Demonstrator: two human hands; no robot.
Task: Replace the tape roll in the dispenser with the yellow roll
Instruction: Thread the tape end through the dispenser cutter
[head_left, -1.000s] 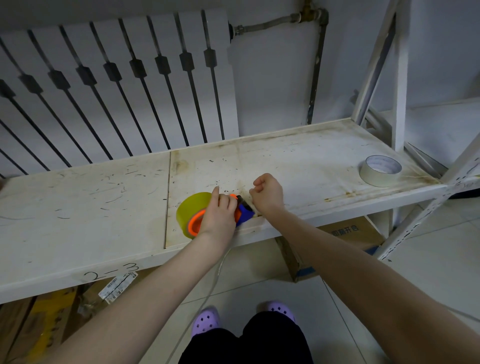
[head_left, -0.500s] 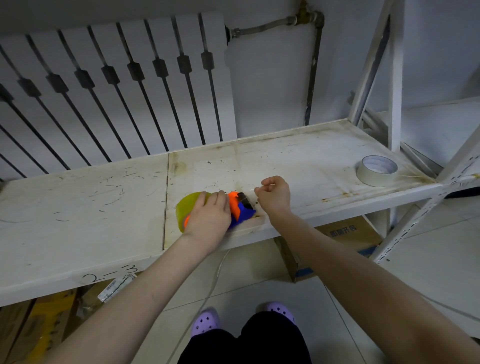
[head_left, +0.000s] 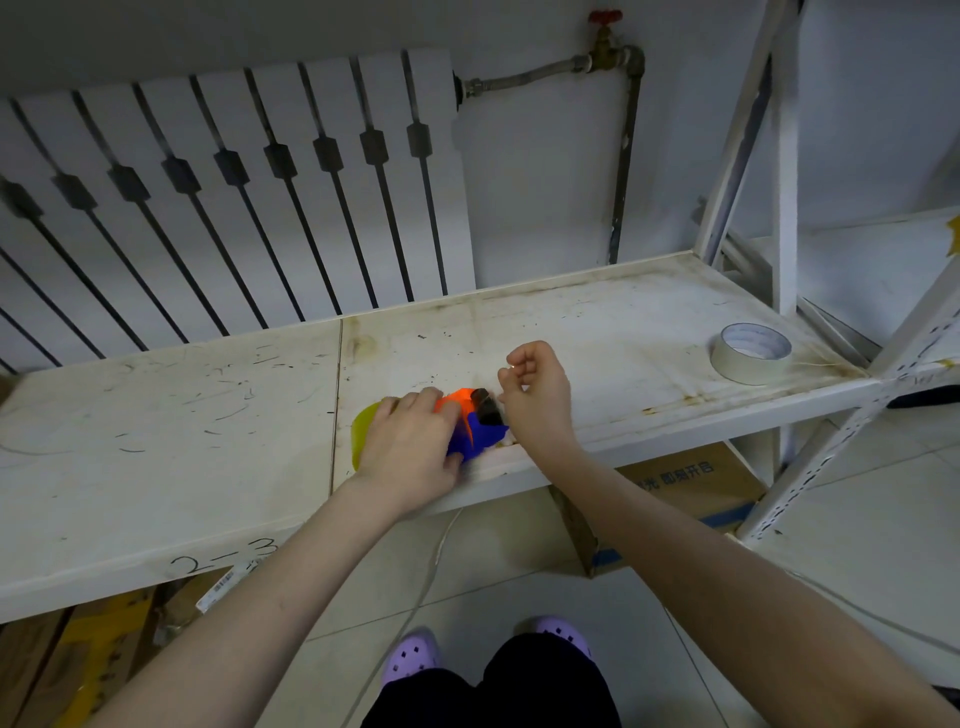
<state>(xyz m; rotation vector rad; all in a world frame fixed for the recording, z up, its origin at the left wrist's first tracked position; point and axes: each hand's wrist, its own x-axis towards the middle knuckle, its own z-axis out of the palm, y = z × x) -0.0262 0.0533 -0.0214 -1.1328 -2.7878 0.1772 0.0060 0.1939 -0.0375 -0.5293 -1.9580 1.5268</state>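
The orange and blue tape dispenser (head_left: 475, 423) lies on its side near the front edge of the white shelf (head_left: 171, 415), with the yellow tape roll (head_left: 363, 431) in it. My left hand (head_left: 410, 447) presses down on top of the dispenser and hides most of the roll. My right hand (head_left: 535, 395) hovers just right of the dispenser's black front end, its thumb and forefinger pinched together on what looks like the tape's free end; the strip itself is too faint to make out.
A pale tape roll (head_left: 750, 353) lies flat at the shelf's right end. A white radiator (head_left: 234, 197) and a pipe (head_left: 621, 156) stand behind. A shelf upright (head_left: 784, 156) rises at the right. A cardboard box (head_left: 680, 493) sits on the floor below.
The dispenser has been laid flatter under my left hand. My right hand has risen and drawn back a little from the dispenser's front, still pinched.
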